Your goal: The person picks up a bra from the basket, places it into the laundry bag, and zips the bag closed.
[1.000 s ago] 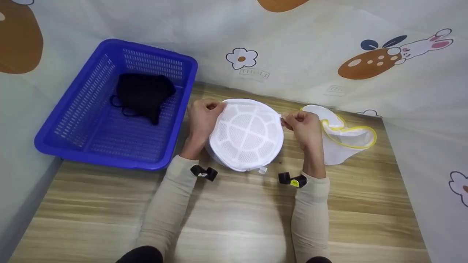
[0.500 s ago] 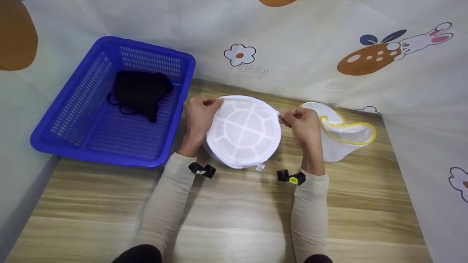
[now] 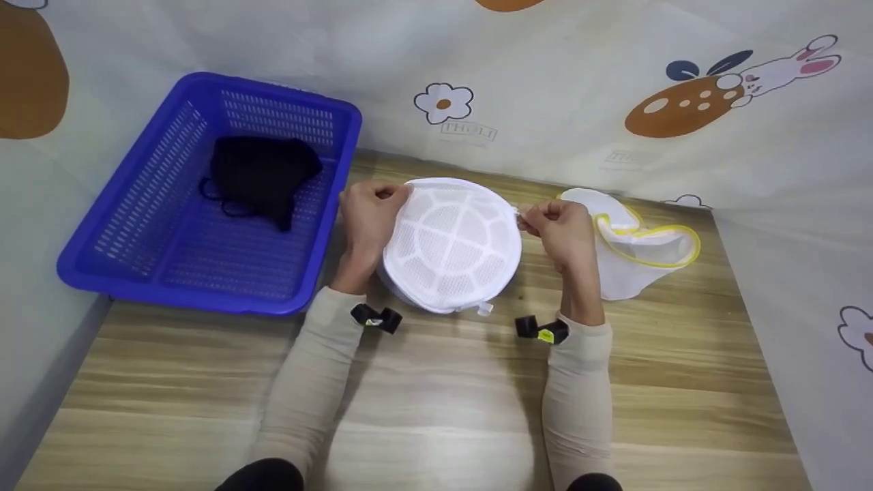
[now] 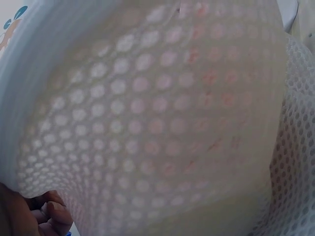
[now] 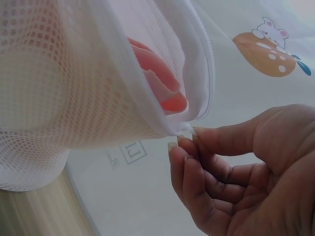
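A round white mesh laundry bag (image 3: pixel 450 239) with a zipper round its rim stands on the table between both hands. My left hand (image 3: pixel 370 215) pinches the rim at its upper left. At the right side, my right hand (image 3: pixel 567 232) pinches the small zipper pull (image 5: pixel 187 130) between thumb and index finger. The right wrist view shows the zipper parted there, and folded pink fabric (image 5: pixel 157 81) inside the bag. Mesh fills most of the left wrist view, with curled left fingers (image 4: pixel 51 216) at the lower left corner.
A blue plastic basket (image 3: pixel 232 269) stands to the left, holding a black garment (image 3: pixel 262 170) with thin straps. Right of the bag lies a white pouch (image 3: pixel 624 279) with yellow trim, partly behind the right hand. A patterned cloth wall (image 3: pixel 545 88) rises behind the wooden table (image 3: pixel 436 409).
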`<act>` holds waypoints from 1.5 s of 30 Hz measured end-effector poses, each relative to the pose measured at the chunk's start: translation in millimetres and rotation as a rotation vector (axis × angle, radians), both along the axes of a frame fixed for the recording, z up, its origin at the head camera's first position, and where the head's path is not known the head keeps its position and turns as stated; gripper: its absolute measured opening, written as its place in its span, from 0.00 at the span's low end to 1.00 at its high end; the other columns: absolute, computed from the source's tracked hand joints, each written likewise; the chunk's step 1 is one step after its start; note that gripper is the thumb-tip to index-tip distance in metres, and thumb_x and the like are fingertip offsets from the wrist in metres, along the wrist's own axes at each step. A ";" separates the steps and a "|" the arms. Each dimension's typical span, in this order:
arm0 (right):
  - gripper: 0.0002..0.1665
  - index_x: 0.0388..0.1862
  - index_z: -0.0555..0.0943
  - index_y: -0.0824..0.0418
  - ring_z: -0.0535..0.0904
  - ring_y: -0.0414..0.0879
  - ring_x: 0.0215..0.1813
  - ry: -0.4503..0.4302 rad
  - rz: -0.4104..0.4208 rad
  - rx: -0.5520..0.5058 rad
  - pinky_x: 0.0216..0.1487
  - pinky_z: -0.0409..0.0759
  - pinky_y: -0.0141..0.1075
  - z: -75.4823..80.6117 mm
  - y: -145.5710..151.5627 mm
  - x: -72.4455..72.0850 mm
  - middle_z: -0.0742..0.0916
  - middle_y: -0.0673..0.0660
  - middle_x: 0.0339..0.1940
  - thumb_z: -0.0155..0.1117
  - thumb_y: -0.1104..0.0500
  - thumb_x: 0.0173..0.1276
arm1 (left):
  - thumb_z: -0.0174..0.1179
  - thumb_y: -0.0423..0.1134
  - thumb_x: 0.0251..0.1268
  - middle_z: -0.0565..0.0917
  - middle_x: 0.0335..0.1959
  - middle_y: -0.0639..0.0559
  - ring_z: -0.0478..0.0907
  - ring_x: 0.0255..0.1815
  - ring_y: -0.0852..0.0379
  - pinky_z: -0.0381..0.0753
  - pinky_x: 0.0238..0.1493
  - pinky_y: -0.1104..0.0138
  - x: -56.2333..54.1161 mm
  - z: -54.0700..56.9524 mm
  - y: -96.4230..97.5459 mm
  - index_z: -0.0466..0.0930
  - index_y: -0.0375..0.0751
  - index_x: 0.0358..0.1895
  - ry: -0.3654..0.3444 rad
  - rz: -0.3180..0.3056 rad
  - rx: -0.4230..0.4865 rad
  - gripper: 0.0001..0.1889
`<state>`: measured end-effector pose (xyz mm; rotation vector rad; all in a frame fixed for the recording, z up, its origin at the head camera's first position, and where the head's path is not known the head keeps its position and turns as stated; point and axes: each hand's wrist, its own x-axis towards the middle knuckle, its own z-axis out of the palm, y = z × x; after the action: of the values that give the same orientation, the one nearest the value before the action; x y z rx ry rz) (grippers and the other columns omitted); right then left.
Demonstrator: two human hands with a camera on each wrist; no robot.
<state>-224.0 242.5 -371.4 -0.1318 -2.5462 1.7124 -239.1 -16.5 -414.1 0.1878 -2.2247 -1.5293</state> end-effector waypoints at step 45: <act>0.14 0.33 0.82 0.73 0.82 0.53 0.38 0.033 0.021 0.089 0.44 0.81 0.39 -4.1 -3.0 -2.8 0.84 0.68 0.34 0.65 0.59 0.65 | 0.70 0.40 0.55 0.78 0.19 0.53 0.71 0.22 0.60 0.68 0.26 0.71 3.3 6.5 5.2 0.85 0.37 0.26 -0.029 -0.314 -0.004 0.09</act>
<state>-226.8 239.5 -375.5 -0.0712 -2.6036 1.5903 -235.9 -11.3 -407.7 -0.1496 -2.3658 -1.6882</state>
